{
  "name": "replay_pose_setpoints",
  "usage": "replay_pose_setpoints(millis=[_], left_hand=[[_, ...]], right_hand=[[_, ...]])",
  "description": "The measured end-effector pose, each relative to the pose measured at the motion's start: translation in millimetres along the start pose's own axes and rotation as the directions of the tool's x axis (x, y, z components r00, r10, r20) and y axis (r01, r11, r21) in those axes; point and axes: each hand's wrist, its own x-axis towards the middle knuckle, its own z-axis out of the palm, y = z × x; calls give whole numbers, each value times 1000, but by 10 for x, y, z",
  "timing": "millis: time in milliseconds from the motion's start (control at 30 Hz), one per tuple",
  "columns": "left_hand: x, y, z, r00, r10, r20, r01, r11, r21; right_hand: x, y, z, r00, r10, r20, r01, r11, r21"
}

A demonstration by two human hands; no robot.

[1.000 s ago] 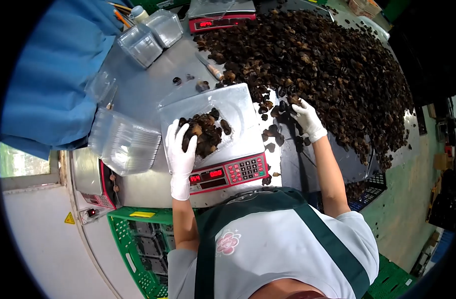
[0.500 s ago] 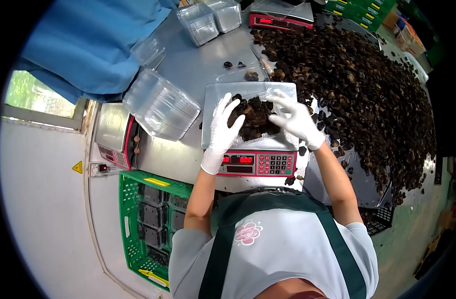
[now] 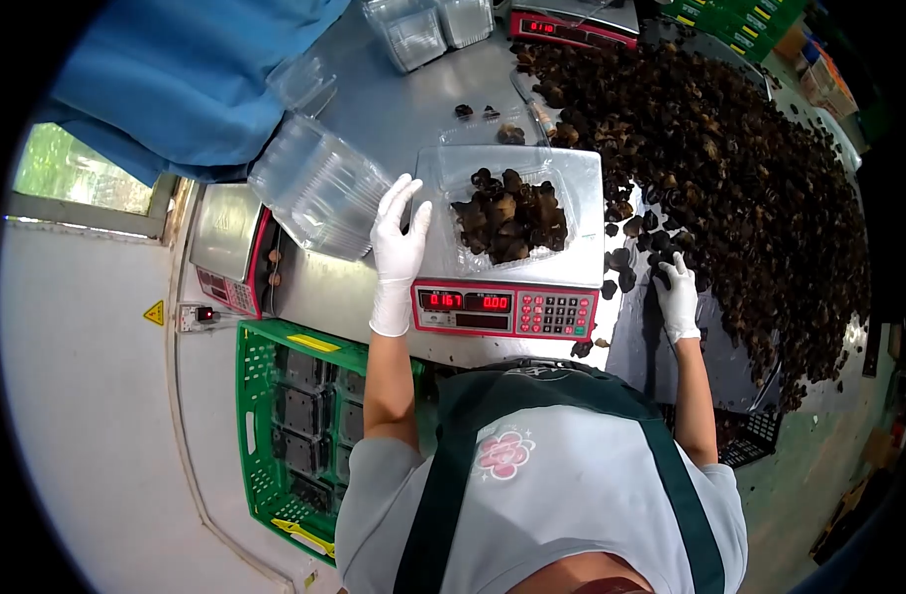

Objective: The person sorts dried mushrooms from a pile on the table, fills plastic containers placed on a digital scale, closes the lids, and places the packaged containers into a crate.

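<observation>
Bright window (image 3: 85, 176) | glare on steel tabletop (image 3: 319, 282) | fisheye curvature, black corners

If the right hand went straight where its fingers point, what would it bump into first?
Probably the loose dark pieces at the near edge of the big pile; whether the right hand touches them is unclear.

The near scale (image 3: 517, 310) shows 0.167 and 0.00. A yellow triangular warning sign (image 3: 154, 313) marks the wall (image 3: 97, 366).

White gloves (image 3: 398, 259), long-cuffed. Pale grey shirt (image 3: 582, 495), short sleeves (image 3: 376, 490). Dark green apron (image 3: 562, 388), broad straps (image 3: 683, 495). Pink flower (image 3: 505, 455), white outline.
</observation>
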Motion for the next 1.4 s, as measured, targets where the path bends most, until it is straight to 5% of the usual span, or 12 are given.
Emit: replay_pose_setpoints(millis=[200, 267, 333, 400, 500, 667, 733, 1000, 1067, 1167, 1267, 1400], left_hand=[[1, 85, 23, 999, -34, 7, 34, 999, -42], [-4, 122, 46, 1000, -16, 21, 16, 1000, -19], [4, 178, 88, 1000, 4, 31, -4, 1000, 3], [9, 279, 146, 995, 76, 70, -78, 996, 31], [51, 412, 229, 987, 138, 89, -141, 989, 35], [169, 407, 115, 991, 131, 40, -134, 989, 58], [179, 334, 58, 992, 121, 24, -122, 990, 65], [85, 143, -72, 1000, -1, -5, 1, 999, 45], [66, 88, -61, 1000, -21, -9, 21, 999, 28], [74, 50, -38, 999, -43, -7, 43, 999, -10], [80, 81, 9, 1000, -21, 2, 21, 1000, 20], [77, 158, 83, 998, -51, 47, 52, 998, -22]], right_hand=[[83, -112, -36, 984, 79, -157, -65, 994, 90], [194, -383, -217, 962, 269, -47, -271, 962, -27], [283, -307, -138, 971, 232, 59, -226, 970, -84], [321, 46, 202, 993, 23, -112, -27, 999, -30], [355, 125, 162, 993, -5, -121, 19, 994, 109], [395, -68, -209, 964, 221, -150, -142, 900, 412], [437, -116, -294, 954, 289, -82, -238, 892, 385], [661, -118, -194, 962, 190, -199, -108, 926, 362], [740, -300, -268, 957, 271, -105, -167, 808, 566], [817, -760, -546, 983, 177, -58, -84, 698, 711], [844, -1401, -917, 972, 104, 208, -232, 510, 828], [941, -1922, -762, 963, -253, 95, 65, 559, 827]])
